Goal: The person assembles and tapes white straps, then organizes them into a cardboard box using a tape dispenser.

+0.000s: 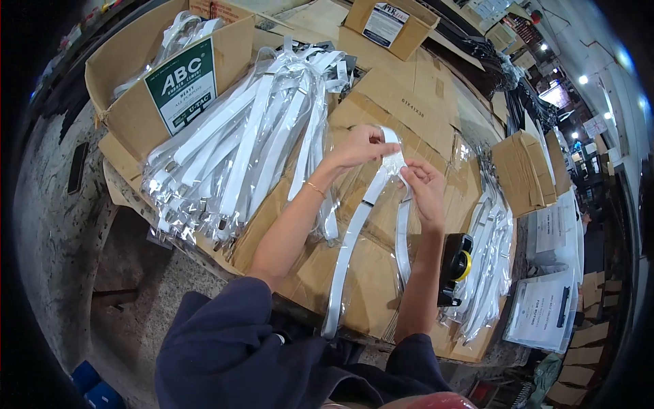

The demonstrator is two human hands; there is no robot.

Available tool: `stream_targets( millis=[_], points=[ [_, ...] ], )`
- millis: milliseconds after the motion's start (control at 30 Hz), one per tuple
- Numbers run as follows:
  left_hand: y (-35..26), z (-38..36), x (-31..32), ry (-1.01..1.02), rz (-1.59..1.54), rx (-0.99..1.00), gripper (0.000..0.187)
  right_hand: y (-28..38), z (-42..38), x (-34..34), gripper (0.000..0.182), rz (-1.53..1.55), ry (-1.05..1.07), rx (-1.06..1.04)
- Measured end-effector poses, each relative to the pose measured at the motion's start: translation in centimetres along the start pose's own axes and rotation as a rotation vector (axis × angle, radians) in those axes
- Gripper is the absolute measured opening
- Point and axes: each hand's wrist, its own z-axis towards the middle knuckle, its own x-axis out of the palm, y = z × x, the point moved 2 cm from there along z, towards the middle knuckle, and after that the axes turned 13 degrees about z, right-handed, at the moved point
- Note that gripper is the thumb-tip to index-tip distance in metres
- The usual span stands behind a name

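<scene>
A white belt [353, 235] in clear plastic hangs folded over in front of me, both lengths running down toward my body. My left hand [362, 146] pinches it near the top of the fold. Just to the right, my right hand [424, 185] grips the plastic near the same spot with closed fingertips. A dark band shows partway down the left length. Beside my right forearm stands a black tape dispenser [455, 269] with a yellow hub. To the left lies a large pile of similar plastic-wrapped white belts [252, 136].
Flattened cardboard [409, 88] covers the table. An open carton [235, 51] with more wrapped belts stands at the back left. Another wrapped bundle [487, 262] lies at the right edge. A small carton [402, 27] and a brown box [523, 174] stand farther off.
</scene>
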Motion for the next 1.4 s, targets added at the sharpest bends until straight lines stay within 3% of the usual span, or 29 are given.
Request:
stream_targets(
  millis=[133,300,367,433,533,1067,1167,1233,1400],
  points=[
    [0.0,-0.1,0.3,0.177,0.009,0.022,0.024,-0.3,0.0,-0.3,0.021,0.026,-0.038,-0.004],
    [0.1,0.0,1.1,0.209,-0.044,0.045,0.022,1.0,-0.3,0.4,0.024,0.09,-0.086,0.077],
    [0.4,0.2,1.5,0.227,-0.013,0.048,0.022,1.0,0.3,0.1,0.025,-0.06,-0.035,0.104],
    [0.2,0.2,2.0,0.11,-0.075,-0.092,0.021,0.5,0.9,-1.0,0.024,-0.009,-0.041,0.036],
    [-0.3,0.1,3.3,0.068,-0.072,-0.134,0.021,0.9,1.0,-1.6,0.023,0.023,-0.098,-0.048],
    [-1.5,-0.6,6.1,0.21,-0.2,-0.11,0.024,2.8,-1.8,-4.2,0.021,0.086,-0.122,0.024],
    [-2.0,-0.7,6.6,0.2,-0.204,-0.147,0.024,2.7,-1.9,-4.9,0.021,0.083,-0.14,0.004],
    [-2.7,-1.1,7.1,0.019,-0.249,-0.225,0.023,3.2,-2.2,-4.4,0.021,0.08,-0.163,-0.017],
    [-2.9,-1.4,7.6,0.074,-0.236,-0.2,0.02,2.8,-2.8,-4.7,0.021,0.094,-0.223,-0.049]
  ],
)
